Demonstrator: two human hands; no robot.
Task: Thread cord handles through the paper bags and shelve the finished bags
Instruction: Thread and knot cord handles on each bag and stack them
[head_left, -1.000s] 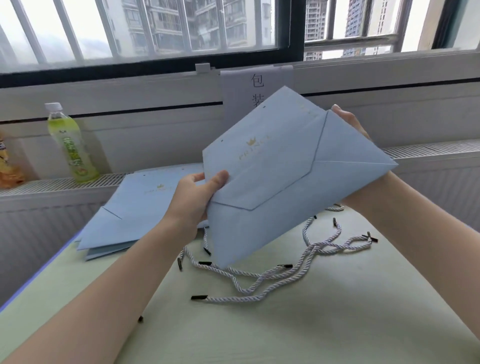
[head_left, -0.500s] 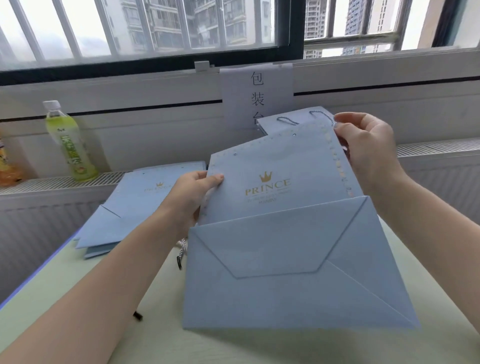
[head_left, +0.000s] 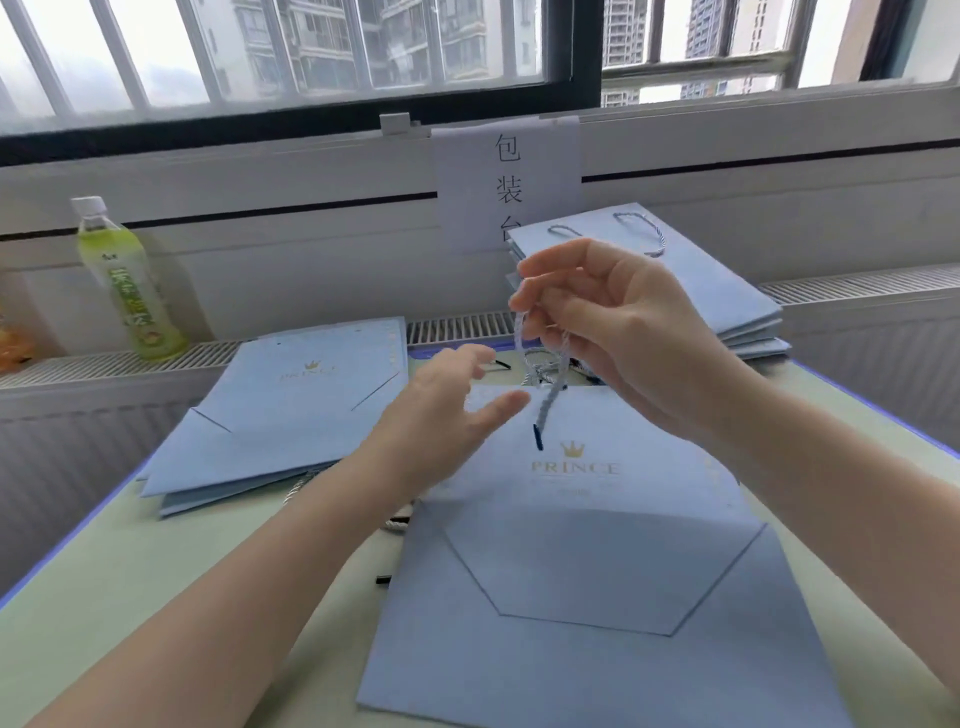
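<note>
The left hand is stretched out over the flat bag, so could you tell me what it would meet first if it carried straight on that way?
Most likely the cord dangling from the right hand: the left hand points at it, fingers open. Depth is unclear from this single view.

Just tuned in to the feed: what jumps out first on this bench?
The right hand pinches a cord dangling over the flat blue bag at centre; the open left hand reaches toward it. A stack of unthreaded bags lies at left, handled bags lean far right, and a green bottle stands on the ledge.
</note>
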